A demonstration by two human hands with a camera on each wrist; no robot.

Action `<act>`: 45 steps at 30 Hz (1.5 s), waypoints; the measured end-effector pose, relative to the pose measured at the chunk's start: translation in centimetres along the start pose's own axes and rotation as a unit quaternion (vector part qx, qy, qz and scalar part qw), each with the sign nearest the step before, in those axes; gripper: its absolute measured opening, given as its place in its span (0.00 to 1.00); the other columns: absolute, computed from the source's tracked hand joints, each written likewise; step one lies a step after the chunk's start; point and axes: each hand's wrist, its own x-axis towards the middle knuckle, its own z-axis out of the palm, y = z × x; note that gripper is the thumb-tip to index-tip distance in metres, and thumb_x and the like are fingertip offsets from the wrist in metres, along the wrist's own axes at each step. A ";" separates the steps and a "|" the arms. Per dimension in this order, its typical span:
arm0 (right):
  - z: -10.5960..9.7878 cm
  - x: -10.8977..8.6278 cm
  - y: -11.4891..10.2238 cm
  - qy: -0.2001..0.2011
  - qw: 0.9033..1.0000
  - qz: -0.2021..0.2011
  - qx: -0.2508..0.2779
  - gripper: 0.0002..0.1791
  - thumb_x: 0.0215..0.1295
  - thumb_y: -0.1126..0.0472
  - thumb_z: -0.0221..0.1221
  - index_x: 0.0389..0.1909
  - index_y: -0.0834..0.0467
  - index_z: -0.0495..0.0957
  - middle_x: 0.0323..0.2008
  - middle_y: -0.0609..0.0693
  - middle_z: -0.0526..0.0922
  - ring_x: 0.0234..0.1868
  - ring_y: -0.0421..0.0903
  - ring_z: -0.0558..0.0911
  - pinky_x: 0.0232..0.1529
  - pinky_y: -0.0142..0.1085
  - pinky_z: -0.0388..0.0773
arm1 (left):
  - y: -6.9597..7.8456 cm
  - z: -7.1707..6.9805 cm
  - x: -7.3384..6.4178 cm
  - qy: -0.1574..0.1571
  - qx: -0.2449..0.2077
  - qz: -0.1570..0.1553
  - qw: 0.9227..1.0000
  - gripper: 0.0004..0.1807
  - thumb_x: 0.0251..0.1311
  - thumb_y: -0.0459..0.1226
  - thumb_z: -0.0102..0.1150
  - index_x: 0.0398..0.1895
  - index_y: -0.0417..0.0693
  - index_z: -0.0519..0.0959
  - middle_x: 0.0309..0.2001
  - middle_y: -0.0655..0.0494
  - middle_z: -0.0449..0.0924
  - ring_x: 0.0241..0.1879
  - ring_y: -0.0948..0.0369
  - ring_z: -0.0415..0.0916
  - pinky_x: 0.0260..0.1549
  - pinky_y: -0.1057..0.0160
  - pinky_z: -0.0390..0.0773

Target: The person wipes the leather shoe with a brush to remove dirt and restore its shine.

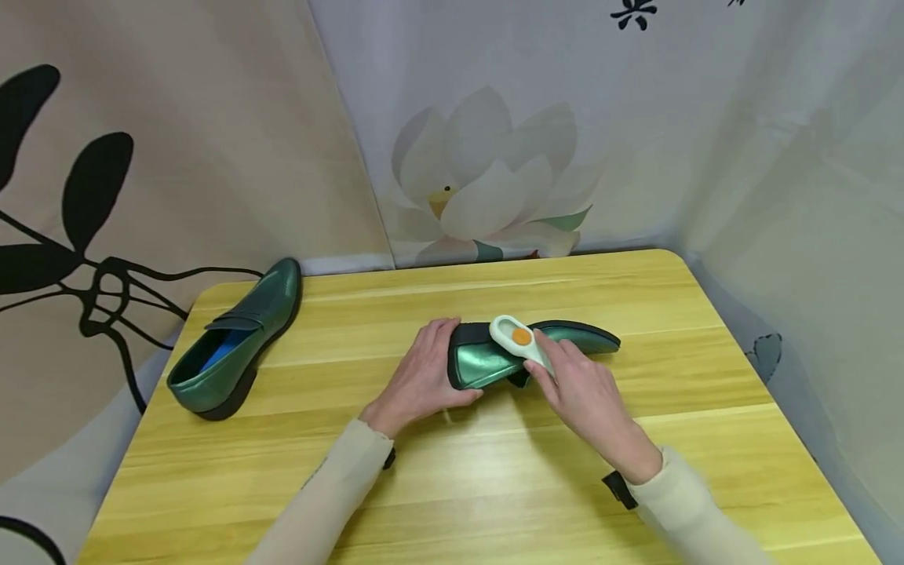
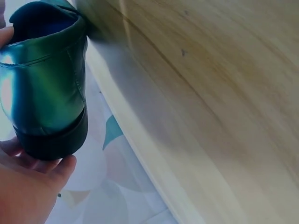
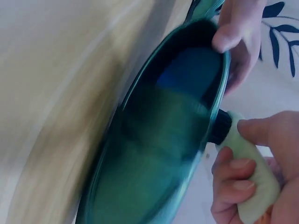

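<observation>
A metallic green loafer [image 1: 487, 366] lies on its side on the table, toe to the right in the head view. My left hand [image 1: 424, 373] grips it at the heel; in the left wrist view the fingers [image 2: 60, 170] reach under the black heel and the thumb is at the collar. With my right hand [image 1: 582, 388] I hold a small pale-green shoe brush [image 1: 500, 333] with an orange spot. Its dark bristles [image 3: 220, 127] touch the loafer's side, as the right wrist view shows. The matching loafer [image 1: 264, 310] stands upright at the left, blue insole visible.
The wooden table [image 1: 452, 502] has rounded corners. Behind it hangs a pale curtain [image 1: 494, 63] printed with a flower and dark leaves. Black bands [image 1: 618, 490] show at the cuffs of the cream sleeves.
</observation>
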 end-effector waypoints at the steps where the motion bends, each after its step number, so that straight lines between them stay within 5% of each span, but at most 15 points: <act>1: 0.2 0.2 -0.4 0.000 1.000 -0.005 0.006 0.27 0.74 0.54 0.63 0.67 0.66 0.75 0.36 0.56 0.81 0.19 0.42 0.68 0.16 0.34 0.67 | 0.0 0.1 0.0 0.002 0.004 0.003 1.000 0.61 0.41 0.55 0.83 0.74 0.35 0.62 0.65 0.41 0.68 0.62 0.48 0.69 0.63 0.49 0.73; 10: 2.0 1.4 -2.5 -0.001 0.999 -0.012 0.047 0.27 0.75 0.54 0.62 0.68 0.65 0.74 0.34 0.53 0.79 0.22 0.42 0.69 0.20 0.35 0.69 | -0.1 0.3 -0.1 0.006 -0.003 -0.011 1.000 0.61 0.41 0.54 0.83 0.73 0.33 0.62 0.65 0.40 0.69 0.62 0.47 0.68 0.63 0.49 0.73; 18: 0.0 0.4 0.4 -0.018 1.000 0.004 0.004 0.28 0.75 0.56 0.62 0.68 0.68 0.73 0.37 0.58 0.81 0.21 0.43 0.69 0.17 0.35 0.67 | -0.2 0.4 -0.4 -0.021 0.000 -0.023 1.000 0.62 0.42 0.55 0.83 0.75 0.35 0.60 0.67 0.40 0.67 0.64 0.46 0.67 0.64 0.48 0.73; 23: -0.9 -0.1 1.4 -0.009 1.000 0.018 -0.007 0.27 0.75 0.56 0.63 0.66 0.69 0.74 0.33 0.57 0.79 0.19 0.43 0.66 0.15 0.34 0.63 | -0.3 0.4 -0.4 -0.007 0.024 -0.012 1.000 0.62 0.41 0.56 0.84 0.75 0.37 0.61 0.67 0.41 0.67 0.63 0.47 0.67 0.64 0.49 0.73; 29: 0.6 0.4 -1.2 -0.007 1.000 -0.008 0.020 0.27 0.75 0.56 0.62 0.66 0.69 0.74 0.39 0.59 0.82 0.22 0.43 0.71 0.19 0.35 0.71 | 0.0 0.6 -0.1 -0.003 0.025 0.006 1.000 0.61 0.42 0.56 0.83 0.74 0.34 0.62 0.66 0.39 0.68 0.63 0.46 0.68 0.64 0.49 0.73; 35: 2.2 1.3 -3.1 -0.012 0.999 -0.009 0.035 0.27 0.76 0.55 0.62 0.66 0.69 0.73 0.38 0.56 0.80 0.22 0.42 0.70 0.19 0.34 0.70 | -0.1 1.0 -0.1 -0.014 -0.002 -0.014 1.000 0.59 0.43 0.55 0.82 0.73 0.35 0.63 0.66 0.41 0.68 0.63 0.48 0.67 0.65 0.50 0.72; 45: -1.1 0.1 0.9 -0.003 0.998 0.052 -0.036 0.27 0.73 0.53 0.64 0.66 0.65 0.76 0.36 0.58 0.81 0.16 0.44 0.65 0.13 0.35 0.62 | -0.9 0.8 -1.1 -0.029 -0.011 -0.053 0.998 0.63 0.42 0.56 0.83 0.77 0.37 0.59 0.69 0.41 0.64 0.65 0.47 0.66 0.64 0.48 0.73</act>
